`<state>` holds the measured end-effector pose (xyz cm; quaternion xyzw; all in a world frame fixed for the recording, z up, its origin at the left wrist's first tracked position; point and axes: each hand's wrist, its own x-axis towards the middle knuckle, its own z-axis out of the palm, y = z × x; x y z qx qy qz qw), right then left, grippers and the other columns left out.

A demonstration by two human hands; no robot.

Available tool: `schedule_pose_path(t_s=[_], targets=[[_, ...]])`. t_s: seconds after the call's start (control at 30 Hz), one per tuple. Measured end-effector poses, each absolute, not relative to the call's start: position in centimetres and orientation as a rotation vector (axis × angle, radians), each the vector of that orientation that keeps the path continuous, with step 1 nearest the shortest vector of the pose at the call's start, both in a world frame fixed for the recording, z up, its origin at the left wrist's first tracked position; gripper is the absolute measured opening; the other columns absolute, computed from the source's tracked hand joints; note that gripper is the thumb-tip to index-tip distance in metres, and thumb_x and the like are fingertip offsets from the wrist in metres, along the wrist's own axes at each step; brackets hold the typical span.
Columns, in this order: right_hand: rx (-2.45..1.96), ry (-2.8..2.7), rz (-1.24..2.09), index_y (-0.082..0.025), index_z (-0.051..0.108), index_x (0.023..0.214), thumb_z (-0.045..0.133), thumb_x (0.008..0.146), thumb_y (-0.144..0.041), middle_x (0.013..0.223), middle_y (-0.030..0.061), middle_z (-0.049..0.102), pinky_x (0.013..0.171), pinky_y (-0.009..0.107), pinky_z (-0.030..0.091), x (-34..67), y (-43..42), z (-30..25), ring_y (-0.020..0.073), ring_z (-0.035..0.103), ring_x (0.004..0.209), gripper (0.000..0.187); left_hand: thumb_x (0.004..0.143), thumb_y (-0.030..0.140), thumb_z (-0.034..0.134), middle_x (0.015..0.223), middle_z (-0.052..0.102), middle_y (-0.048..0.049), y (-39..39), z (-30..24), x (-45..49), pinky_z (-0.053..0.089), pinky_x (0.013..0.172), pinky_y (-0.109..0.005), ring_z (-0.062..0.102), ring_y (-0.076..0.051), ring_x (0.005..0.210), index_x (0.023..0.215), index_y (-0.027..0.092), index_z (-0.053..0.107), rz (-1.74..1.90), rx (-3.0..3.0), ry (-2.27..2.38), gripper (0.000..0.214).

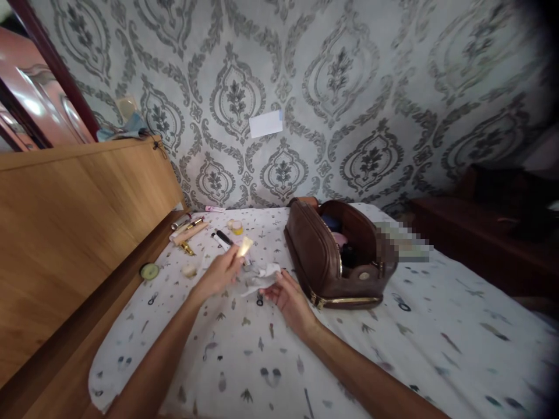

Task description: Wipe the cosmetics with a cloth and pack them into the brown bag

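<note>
My left hand (218, 272) is closed around a small pale-yellow tube (245, 247), one end of which sticks up past the fingers. Pinched in the fingers of my right hand (290, 302) is a crumpled white tissue (262, 278), which spreads across toward my left hand. Just right of my hands stands a brown leather toiletry bag (312, 256), unzipped, with a pink item and dark items inside. Beyond my left hand, a black tube (224, 237) and a white tube (219, 241) lie side by side.
Several slim cosmetics (192, 231) lie at the back left, near a gold item (187, 248). A yellow jar (236, 227), a cream-coloured piece (189, 270) and a round green container (149, 271) sit around them. A wooden board (87, 233) borders the left side; patterned wall stands behind.
</note>
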<state>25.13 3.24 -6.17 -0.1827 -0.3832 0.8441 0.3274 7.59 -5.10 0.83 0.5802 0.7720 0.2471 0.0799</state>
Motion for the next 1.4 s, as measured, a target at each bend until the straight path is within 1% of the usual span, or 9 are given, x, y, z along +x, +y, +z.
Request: schedule_pose_path(t_s=[0.2,0.43,0.5,0.57,0.67,0.83,1.07,1.27,1.4], targets=[[-0.45,-1.211,2.043,-0.023,0.062,0.092,0.08,0.068,-0.05,0.086,-0.0014,0.063,0.072,0.028,0.048,25.4,3.1,-6.2,0.0153,0.058,0.078,0.04,0.094,0.03,0.038,0.07,0.054,0.0013,-6.8,-1.6,13.5,0.032,0.06,-0.027,0.056,-0.019,0.066,0.099,0.023,0.049,0.755,1.78,2.175,0.014],[-0.5,-1.203,2.054,-0.024,0.062,0.113,0.086,0.06,-0.04,0.098,0.0007,0.067,0.084,0.031,0.046,25.7,3.1,-5.9,0.0185,0.061,0.09,0.06,0.093,0.028,0.04,0.065,0.04,0.0064,-7.2,-2.1,13.0,0.028,0.057,-0.025,0.042,-0.014,0.059,0.086,0.024,0.039,0.79,1.737,1.994,0.007],[-0.491,-1.197,2.07,-0.023,0.066,0.107,0.086,0.061,-0.039,0.091,-0.0006,0.067,0.081,0.029,0.045,25.7,3.1,-5.9,0.0167,0.061,0.084,0.053,0.093,0.029,0.04,0.066,0.04,0.0066,-7.5,-2.0,12.8,0.028,0.058,-0.026,0.04,-0.014,0.06,0.084,0.024,0.038,0.756,1.779,1.958,0.011],[-0.481,-1.192,2.081,-0.02,0.069,0.09,0.086,0.061,-0.04,0.082,-0.002,0.065,0.074,0.027,0.043,25.7,3.1,-6.0,0.014,0.057,0.074,0.039,0.094,0.031,0.04,0.064,0.039,0.007,-7.7,-2.0,12.6,0.028,0.057,-0.026,0.039,-0.014,0.059,0.081,0.024,0.038,0.73,1.787,1.924,0.014],[-0.491,-1.186,2.08,-0.018,0.068,0.077,0.086,0.061,-0.042,0.072,-0.0029,0.062,0.066,0.025,0.04,25.7,3.1,-6.0,0.0118,0.052,0.065,0.033,0.094,0.034,0.041,0.062,0.04,0.0072,-7.9,-1.8,12.5,0.03,0.054,-0.025,0.04,-0.013,0.057,0.079,0.024,0.038,0.729,1.755,1.875,0.018],[-0.515,-1.111,2.118,-0.018,0.07,0.076,0.086,0.06,-0.044,0.07,-0.0013,0.063,0.065,0.026,0.042,25.7,3.0,-5.8,0.0132,0.053,0.065,0.035,0.095,0.036,0.042,0.06,0.045,0.0073,-8.0,-1.2,12.5,0.035,0.054,-0.023,0.046,-0.012,0.055,0.077,0.023,0.038,0.811,1.653,1.773,0.023],[-0.592,-0.733,2.145,-0.022,0.07,0.077,0.09,0.053,-0.04,0.082,-0.0008,0.067,0.061,0.026,0.048,25.3,4.0,-6.9,0.0151,0.058,0.073,0.036,0.095,0.04,0.044,0.059,0.047,0.0067,-8.1,-0.6,12.7,0.033,0.052,-0.023,0.043,-0.011,0.052,0.075,0.023,0.039,0.971,1.548,1.721,0.027],[-0.394,-0.88,2.29,-0.023,0.075,0.085,0.083,0.065,-0.043,0.09,0.0012,0.069,0.078,0.031,0.051,25.9,3.4,-6.0,0.0171,0.061,0.085,0.03,0.094,0.051,0.042,0.06,0.053,0.0045,-8.2,-1.3,12.0,0.035,0.049,-0.023,0.046,-0.01,0.048,0.083,0.02,0.049,0.909,1.436,1.6,0.034],[-0.35,-1.051,2.278,-0.023,0.076,0.092,0.083,0.067,-0.044,0.089,0.003,0.071,0.078,0.03,0.047,26.4,2.8,-5.0,0.0173,0.06,0.083,0.034,0.091,0.06,0.042,0.058,0.054,0.0031,-8.3,-1.6,11.6,0.034,0.047,-0.023,0.045,-0.01,0.048,0.089,0.017,0.054,0.852,1.357,1.542,0.045]])
